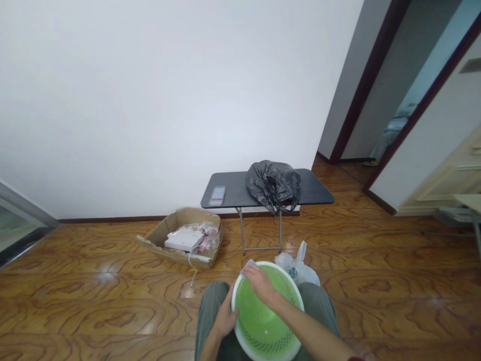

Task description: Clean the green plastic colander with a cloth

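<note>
A round green basket (263, 321) with a white rim and perforated sides rests between my knees, its opening tipped up toward me. My left hand (226, 317) grips the rim on the left, with the thumb inside and the fingers around the outside. Across the basket reaches my right arm, and my right hand (259, 282) presses a small pale purple cloth (249, 264) against the rim at the far left. Most of the cloth is hidden under my fingers.
Beyond the basket stands a black folding table (235, 183) bearing a black plastic bag (273, 183) and a blurred flat item (217, 195). A cardboard box (165, 228) with packaging sits on the wooden floor to the left. White plastic bags (306, 273) lie behind my right knee.
</note>
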Motion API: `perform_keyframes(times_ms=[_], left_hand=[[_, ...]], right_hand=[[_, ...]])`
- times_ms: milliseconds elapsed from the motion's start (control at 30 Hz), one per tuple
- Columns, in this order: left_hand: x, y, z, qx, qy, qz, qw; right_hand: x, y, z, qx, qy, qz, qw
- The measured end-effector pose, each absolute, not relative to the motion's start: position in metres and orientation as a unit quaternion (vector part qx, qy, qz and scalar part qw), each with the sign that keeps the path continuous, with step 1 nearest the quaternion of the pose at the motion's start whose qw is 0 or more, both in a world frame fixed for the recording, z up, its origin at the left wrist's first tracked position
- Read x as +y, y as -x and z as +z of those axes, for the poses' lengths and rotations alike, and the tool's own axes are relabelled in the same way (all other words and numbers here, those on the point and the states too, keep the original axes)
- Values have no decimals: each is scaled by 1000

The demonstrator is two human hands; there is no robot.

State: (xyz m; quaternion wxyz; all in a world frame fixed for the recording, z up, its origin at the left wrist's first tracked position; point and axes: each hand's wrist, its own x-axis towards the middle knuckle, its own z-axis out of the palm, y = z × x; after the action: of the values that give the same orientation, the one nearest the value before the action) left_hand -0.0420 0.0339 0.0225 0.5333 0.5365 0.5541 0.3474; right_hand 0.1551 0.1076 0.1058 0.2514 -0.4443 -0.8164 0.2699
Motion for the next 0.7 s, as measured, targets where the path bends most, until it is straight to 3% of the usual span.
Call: perform_keyframes(times_ms=[267, 700], left_hand=[[32, 42, 28, 566, -525, 344, 534], [32, 41, 24, 576, -519, 341, 531]], right_hand=[[122, -229, 87, -761, 550, 209, 273], [45, -301, 58, -693, 641, 223, 244]])
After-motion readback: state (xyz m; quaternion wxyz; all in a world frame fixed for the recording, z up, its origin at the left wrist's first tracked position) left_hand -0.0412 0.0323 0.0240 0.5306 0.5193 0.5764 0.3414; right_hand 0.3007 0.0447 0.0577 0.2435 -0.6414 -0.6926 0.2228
